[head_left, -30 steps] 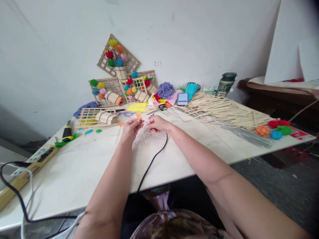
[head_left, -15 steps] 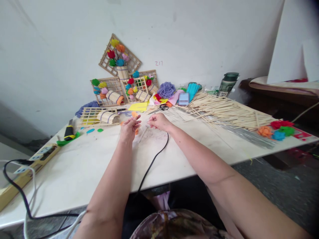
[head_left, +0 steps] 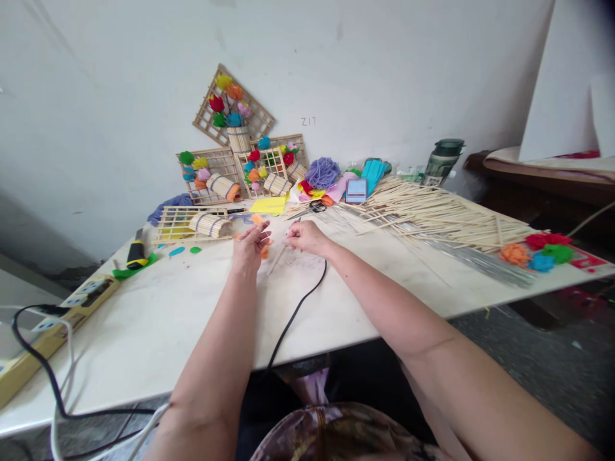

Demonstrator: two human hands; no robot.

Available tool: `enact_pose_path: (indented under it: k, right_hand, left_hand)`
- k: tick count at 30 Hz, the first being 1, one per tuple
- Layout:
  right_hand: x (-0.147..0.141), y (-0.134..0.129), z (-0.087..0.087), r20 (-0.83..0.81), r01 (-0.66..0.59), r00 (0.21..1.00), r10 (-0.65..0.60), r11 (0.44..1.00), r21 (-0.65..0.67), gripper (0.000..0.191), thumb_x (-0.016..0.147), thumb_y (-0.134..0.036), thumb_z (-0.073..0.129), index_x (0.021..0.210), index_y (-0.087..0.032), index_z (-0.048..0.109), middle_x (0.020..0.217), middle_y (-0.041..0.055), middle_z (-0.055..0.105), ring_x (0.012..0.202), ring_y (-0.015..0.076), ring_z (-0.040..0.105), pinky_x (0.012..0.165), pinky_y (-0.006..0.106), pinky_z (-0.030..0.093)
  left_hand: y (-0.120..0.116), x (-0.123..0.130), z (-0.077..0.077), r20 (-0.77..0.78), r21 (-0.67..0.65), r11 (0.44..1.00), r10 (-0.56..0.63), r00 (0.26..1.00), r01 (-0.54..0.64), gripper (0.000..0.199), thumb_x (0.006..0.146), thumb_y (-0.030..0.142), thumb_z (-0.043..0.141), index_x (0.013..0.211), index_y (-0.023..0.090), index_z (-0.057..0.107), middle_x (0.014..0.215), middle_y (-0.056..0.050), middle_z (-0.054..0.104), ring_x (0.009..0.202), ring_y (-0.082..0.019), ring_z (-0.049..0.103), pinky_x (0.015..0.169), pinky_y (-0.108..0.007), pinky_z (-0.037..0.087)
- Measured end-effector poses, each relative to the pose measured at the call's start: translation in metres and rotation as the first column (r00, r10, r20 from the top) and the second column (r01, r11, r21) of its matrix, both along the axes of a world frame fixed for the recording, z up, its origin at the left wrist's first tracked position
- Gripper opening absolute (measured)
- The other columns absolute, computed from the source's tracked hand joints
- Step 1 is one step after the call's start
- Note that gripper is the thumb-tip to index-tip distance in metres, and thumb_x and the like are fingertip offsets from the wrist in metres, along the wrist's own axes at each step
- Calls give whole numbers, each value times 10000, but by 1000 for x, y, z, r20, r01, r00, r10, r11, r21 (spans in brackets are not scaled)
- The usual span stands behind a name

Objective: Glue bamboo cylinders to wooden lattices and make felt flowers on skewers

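Observation:
My left hand point(head_left: 250, 246) is over the middle of the white table point(head_left: 192, 326), its fingers curled together; whatever they hold is too small to make out. Orange pieces point(head_left: 264, 251) lie just behind and beside it. My right hand point(head_left: 305, 237) is a short way to the right, thumb and fingertips pinched on something small that I cannot make out. Below the gap between the hands shows a thin pale stick point(head_left: 275, 261). A black cord point(head_left: 300, 304) runs from beneath my right wrist to the front edge.
Behind are bamboo lattices point(head_left: 192, 221) with paper flowers, purple yarn point(head_left: 323, 173) and scissors point(head_left: 317, 206). Bamboo sticks point(head_left: 432, 208), a bottle point(head_left: 442, 161) and crepe flowers point(head_left: 514, 255) are right. A utility knife point(head_left: 137, 254) and power strip point(head_left: 86, 301) are left.
The view has shifted slightly. My right fingers have turned a little, and the small pale thing at their tips shows less. My left hand has hardly moved.

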State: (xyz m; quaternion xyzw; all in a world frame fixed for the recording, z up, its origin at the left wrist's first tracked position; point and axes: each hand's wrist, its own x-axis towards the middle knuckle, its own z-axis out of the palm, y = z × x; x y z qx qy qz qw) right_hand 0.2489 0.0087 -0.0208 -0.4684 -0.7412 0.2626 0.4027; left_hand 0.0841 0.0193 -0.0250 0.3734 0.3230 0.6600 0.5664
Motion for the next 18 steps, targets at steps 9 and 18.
enact_pose_path:
  k: [9, 18]
  right_hand:
    - [-1, -5, 3, 23, -9, 1000, 10, 999, -49, 71, 676, -151, 573, 615, -130, 603, 511, -20, 585, 449, 87, 523, 425, 172, 379]
    - [-4, -9, 5, -2, -26, 1000, 26, 997, -73, 57, 651, -129, 553, 601, -136, 580, 488, -20, 558, 439, 104, 532, 401, 185, 405]
  left_hand:
    - [-2, 1, 3, 41, -12, 1000, -5, 999, 6, 100, 613, 166, 720, 681, 136, 652, 843, -59, 703, 581, -72, 608, 492, -143, 452]
    - [-2, 2, 2, 43, -13, 1000, -3, 999, 4, 114, 608, 171, 726, 686, 139, 649, 837, -51, 702, 574, -66, 603, 494, -142, 451]
